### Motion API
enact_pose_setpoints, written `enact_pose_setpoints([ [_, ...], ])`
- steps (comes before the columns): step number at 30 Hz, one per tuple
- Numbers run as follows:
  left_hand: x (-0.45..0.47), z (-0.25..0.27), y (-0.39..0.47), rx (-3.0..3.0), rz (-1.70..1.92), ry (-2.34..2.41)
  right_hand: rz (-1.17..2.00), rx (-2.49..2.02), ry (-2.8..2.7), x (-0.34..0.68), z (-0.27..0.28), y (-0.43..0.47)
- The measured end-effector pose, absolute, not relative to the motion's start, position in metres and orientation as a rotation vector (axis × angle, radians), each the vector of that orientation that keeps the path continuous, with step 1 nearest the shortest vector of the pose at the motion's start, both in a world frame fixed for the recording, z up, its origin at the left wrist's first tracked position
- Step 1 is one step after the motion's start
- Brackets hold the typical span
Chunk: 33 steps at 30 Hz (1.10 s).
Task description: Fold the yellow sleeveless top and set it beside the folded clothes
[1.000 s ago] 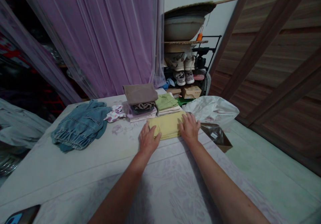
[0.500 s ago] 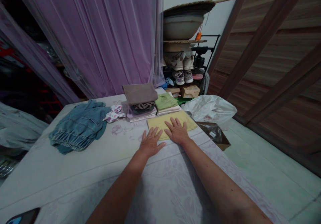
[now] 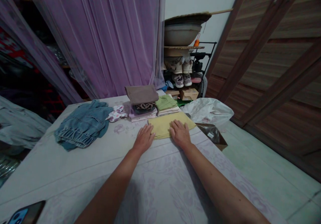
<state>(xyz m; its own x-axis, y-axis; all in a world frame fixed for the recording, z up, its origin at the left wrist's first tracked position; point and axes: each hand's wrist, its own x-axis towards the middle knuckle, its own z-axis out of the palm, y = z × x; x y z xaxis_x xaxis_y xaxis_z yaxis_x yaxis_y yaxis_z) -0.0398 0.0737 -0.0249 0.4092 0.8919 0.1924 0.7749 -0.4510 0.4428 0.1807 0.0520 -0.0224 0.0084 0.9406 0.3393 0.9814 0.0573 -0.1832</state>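
A folded yellow garment lies flat near the bed's right edge. My left hand rests at its left end, fingers extended and touching that edge. On the garment's front middle, my right hand lies palm down with its fingers stretched out. Just behind are two stacks of folded clothes: one topped by a brown garment, the other by a green garment. To the left sits a crumpled denim garment, with a white patterned cloth beside it.
The bed has a pale floral sheet. A phone lies at its near left corner. Beyond the right edge are a cardboard box, a white plastic bag and a shoe rack. A purple curtain hangs behind.
My left hand has slid left to the yellow garment's left end. The right hand stays on the garment, its fingers drawn slightly closer together. The camera view has shifted slightly.
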Motion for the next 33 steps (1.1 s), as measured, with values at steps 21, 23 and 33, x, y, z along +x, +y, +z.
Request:
enact_pose_setpoints([
  [21,-0.018,-0.032,0.089,2.513,0.219,1.508,-0.185,-2.111,-1.836,0.222,-0.031,0.109],
  [23,-0.028,-0.033,0.076,2.574,0.217,1.498,-0.265,-2.024,-1.79,0.22,-0.034,0.102],
  [33,-0.102,-0.046,0.02,2.626,0.336,1.639,-0.433,-1.526,-1.802,0.152,-0.064,0.031],
])
